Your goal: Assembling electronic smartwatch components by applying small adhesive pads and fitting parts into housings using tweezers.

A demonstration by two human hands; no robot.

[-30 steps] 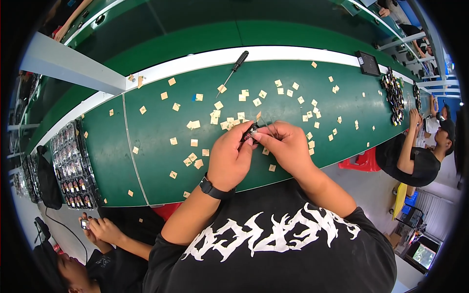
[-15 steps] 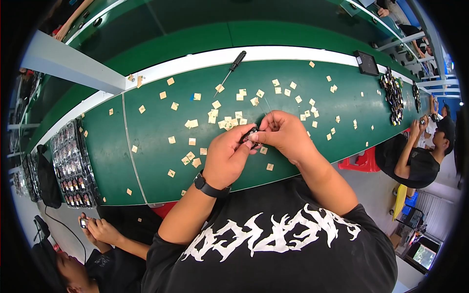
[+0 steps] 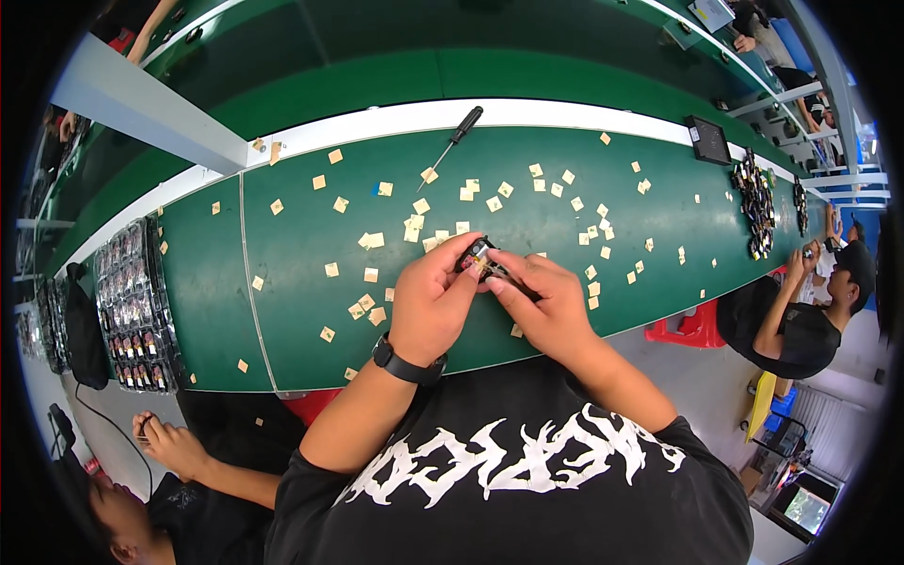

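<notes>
A small black electronic device (image 3: 476, 252) with a pale part on its inside is between my two hands above the green table. My left hand (image 3: 435, 287) is closed around it, thumb on its face. On its other side, my right hand (image 3: 544, 299) pinches the device with thumb and fingertips. A dark, narrow piece (image 3: 523, 286) shows under the right fingers; whether it belongs to the device I cannot tell. Around both hands lie many small cream-coloured squares (image 3: 371, 275). Beyond them a black-handled screwdriver (image 3: 458, 134) rests aslant, its tip near one square.
Trays of small devices (image 3: 137, 311) stand at the table's left end. At the right are a heap of dark parts (image 3: 753, 202) and a black box (image 3: 706, 140). A grey post (image 3: 151, 104) rises at the far left. Co-workers sit on both sides, near a red stool (image 3: 692, 327).
My right hand has come lower and nearer to me, now pinching the device's right side. The thin wire-like tool that stuck up from it no longer shows. The device is tilted more into view.
</notes>
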